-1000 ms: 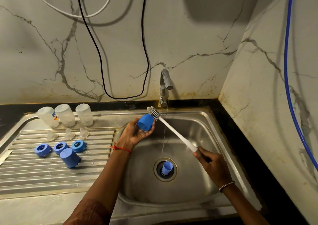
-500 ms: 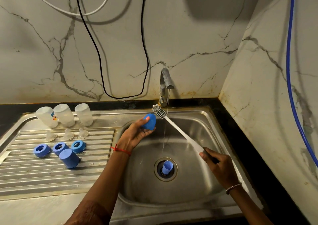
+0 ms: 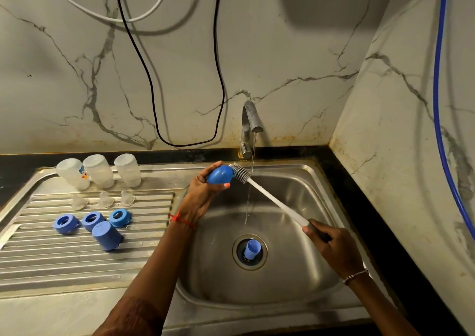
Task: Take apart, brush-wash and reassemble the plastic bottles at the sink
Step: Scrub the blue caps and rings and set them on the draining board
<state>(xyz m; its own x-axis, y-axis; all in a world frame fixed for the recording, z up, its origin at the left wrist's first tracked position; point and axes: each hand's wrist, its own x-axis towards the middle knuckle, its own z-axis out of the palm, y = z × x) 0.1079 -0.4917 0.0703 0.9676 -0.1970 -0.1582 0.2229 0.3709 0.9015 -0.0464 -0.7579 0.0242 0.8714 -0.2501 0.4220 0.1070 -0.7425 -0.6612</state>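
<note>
- Your left hand (image 3: 201, 196) grips the blue cap (image 3: 220, 175) over the sink (image 3: 295, 279), near the tap (image 3: 250, 119).
- Your right hand (image 3: 334, 245) clasps the brush (image 3: 272, 199) by its handle; the bristles touch the cap.
- Three bottles (image 3: 99, 171) stand on the drainboard (image 3: 77, 266).

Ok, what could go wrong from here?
The left hand grips the cap while the brush presses its end; it could slip into the sink. The small cap standing in the drain could block the running water or get wedged.
</note>
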